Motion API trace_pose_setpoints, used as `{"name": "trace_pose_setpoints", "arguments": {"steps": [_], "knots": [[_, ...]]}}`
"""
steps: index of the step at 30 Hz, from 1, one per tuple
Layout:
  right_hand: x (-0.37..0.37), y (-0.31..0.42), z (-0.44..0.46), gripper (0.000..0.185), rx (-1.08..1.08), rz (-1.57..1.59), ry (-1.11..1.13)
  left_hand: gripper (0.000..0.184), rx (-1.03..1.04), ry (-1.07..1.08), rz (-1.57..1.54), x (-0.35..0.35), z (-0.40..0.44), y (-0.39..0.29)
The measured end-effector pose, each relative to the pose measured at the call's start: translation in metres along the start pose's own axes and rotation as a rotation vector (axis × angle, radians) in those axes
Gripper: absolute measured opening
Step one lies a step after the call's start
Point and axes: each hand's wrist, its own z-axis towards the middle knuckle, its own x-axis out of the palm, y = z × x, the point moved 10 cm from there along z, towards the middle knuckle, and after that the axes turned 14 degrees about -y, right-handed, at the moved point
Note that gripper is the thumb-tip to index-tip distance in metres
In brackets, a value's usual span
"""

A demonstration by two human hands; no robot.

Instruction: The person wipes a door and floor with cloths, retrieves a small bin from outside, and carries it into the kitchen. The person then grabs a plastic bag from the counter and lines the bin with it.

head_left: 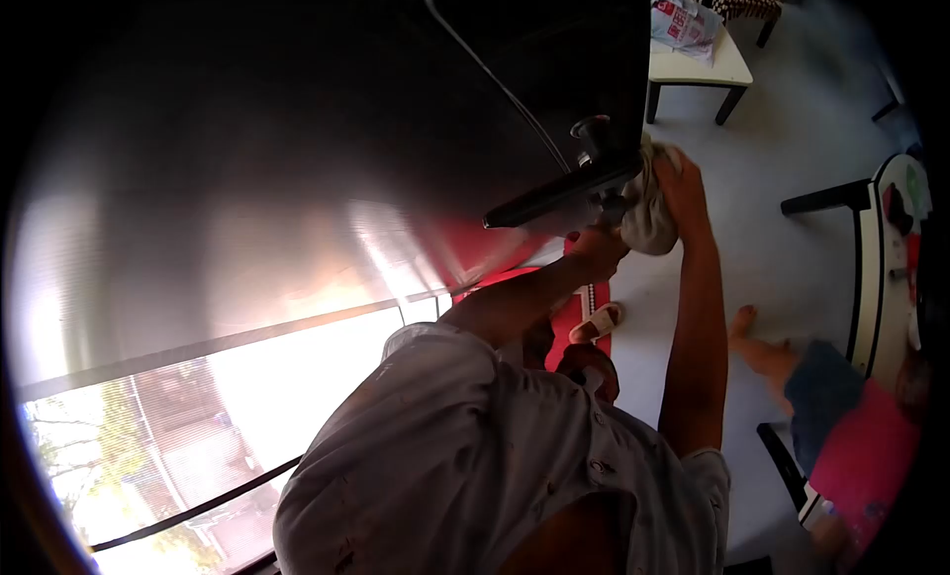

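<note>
My right hand [683, 184] is closed on a crumpled grey-beige cloth [649, 224], pressed against the end of a black bar-shaped part [554, 194]. This part stands out by the edge of a large dark glossy panel [247, 169], with a round knob-like piece [591, 130] above it. My left hand [599, 250] is just below, next to the cloth and the underside of the black part. Its fingers are curled and partly hidden, so what they grip cannot be made out. A thin cable [485, 70] runs down the dark panel to the black part.
A bright window [148, 446] lies at lower left. Below my hands are a red mat [564, 328] and a slipper [597, 323]. A white table [703, 65] carries a plastic bag [685, 26]. At right, a person in a pink top [866, 441] is beside another table [866, 268].
</note>
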Motion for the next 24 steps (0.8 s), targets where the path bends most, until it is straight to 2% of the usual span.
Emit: {"name": "trace_pose_setpoints", "arguments": {"steps": [1,3,6,7,10,12,14,16,19,21,24], "knots": [[-0.006,-0.008,-0.021,0.036,0.104,-0.088,-0.028,0.042,0.036,-0.076,0.036,-0.012,-0.004,-0.004],[-0.012,-0.004,-0.045,0.039,0.242,-0.055,-0.065,0.039,0.080,-0.192,0.170,-0.010,-0.004,0.002],[-0.032,0.038,-0.072,0.042,0.184,0.127,-0.288,0.034,-0.061,-0.096,-0.174,-0.039,-0.028,0.009],[-0.043,0.060,-0.077,0.046,0.043,0.185,-0.339,0.033,-0.105,-0.089,-0.245,-0.044,-0.045,0.014],[-0.075,0.183,-0.127,0.054,-0.748,-0.044,-0.663,0.033,-0.211,-0.138,-0.385,-0.058,-0.101,0.029],[-0.063,0.258,-0.167,0.052,-1.092,-0.133,-0.789,0.039,-0.412,-0.216,-0.449,-0.057,-0.155,0.060],[-0.024,0.324,-0.199,0.051,-1.309,-0.239,-0.831,0.044,-0.685,-0.221,-0.489,-0.046,-0.211,0.086],[0.024,0.366,-0.230,0.049,-1.457,-0.365,-0.844,0.045,-0.975,-0.161,-0.568,-0.058,-0.268,0.115],[0.090,0.386,-0.259,0.046,-1.525,-0.465,-0.807,0.053,-1.189,-0.199,-0.595,-0.050,-0.349,0.137],[0.125,0.370,-0.268,0.045,-1.493,-0.487,-0.736,0.057,-1.329,-0.175,-0.620,-0.067,-0.386,0.141],[0.169,0.303,-0.269,0.044,-1.391,-0.474,-0.614,0.065,-1.441,-0.233,-0.642,-0.046,-0.418,0.162]]}}
